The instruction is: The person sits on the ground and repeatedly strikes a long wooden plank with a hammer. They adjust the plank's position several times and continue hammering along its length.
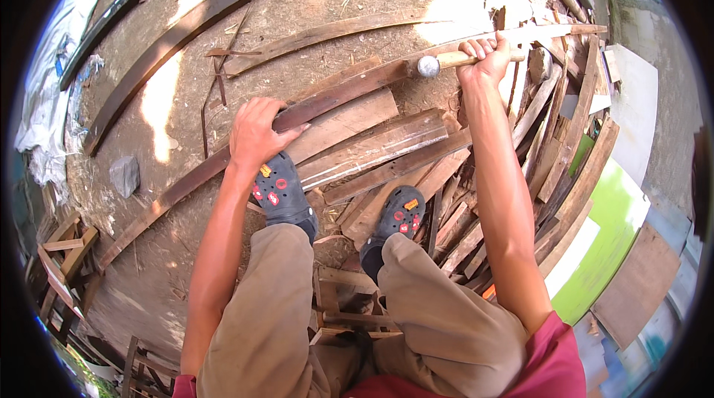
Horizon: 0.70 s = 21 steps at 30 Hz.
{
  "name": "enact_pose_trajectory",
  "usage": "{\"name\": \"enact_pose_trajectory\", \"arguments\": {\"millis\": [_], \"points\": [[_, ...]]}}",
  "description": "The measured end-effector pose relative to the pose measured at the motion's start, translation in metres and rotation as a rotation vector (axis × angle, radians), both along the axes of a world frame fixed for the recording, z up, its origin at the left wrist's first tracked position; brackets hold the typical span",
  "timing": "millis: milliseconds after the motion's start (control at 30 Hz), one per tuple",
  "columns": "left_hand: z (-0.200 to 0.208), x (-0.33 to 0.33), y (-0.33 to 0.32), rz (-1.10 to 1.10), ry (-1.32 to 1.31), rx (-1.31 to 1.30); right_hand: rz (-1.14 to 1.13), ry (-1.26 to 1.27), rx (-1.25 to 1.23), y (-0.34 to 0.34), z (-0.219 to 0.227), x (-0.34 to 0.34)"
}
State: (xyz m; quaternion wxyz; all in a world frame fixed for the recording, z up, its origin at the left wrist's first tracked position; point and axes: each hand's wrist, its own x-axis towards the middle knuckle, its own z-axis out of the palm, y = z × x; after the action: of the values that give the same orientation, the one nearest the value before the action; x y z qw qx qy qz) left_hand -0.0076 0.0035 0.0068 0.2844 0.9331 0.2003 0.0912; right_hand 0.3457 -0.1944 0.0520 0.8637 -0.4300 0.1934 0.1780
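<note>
Clearly the long dark plank (327,101), stiff and probably heavy, lies across the scrap pile; left hand (256,130) presses flat on it, right hand (485,56) clenched around the head-heavy hammer (446,62).

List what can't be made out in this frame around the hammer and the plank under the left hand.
1. Head view: the hammer handle's middle is hidden inside the right hand.
2. Head view: the long dark plank under the left hand is covered there; any nail is too small to tell.
3. Head view: the wood pile bends and blurs toward the rim.
</note>
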Motion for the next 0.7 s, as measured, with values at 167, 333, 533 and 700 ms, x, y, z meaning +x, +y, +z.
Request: {"name": "enact_pose_trajectory", "arguments": {"millis": [167,333,533,700], "points": [[0.0,0.001,0.0,-0.011,0.004,0.021,-0.099,0.073,0.025,-0.006,-0.008,0.01],[-0.001,0.002,-0.002,-0.019,0.006,0.051,-0.15,0.067,-0.075,0.002,0.007,0.003],[0.003,0.005,-0.003,-0.027,-0.013,0.071,-0.052,-0.167,-0.142,-0.005,0.007,0.007],[0.003,0.005,-0.005,-0.02,0.002,0.088,0.001,-0.362,-0.269,-0.007,0.021,0.012]]}}
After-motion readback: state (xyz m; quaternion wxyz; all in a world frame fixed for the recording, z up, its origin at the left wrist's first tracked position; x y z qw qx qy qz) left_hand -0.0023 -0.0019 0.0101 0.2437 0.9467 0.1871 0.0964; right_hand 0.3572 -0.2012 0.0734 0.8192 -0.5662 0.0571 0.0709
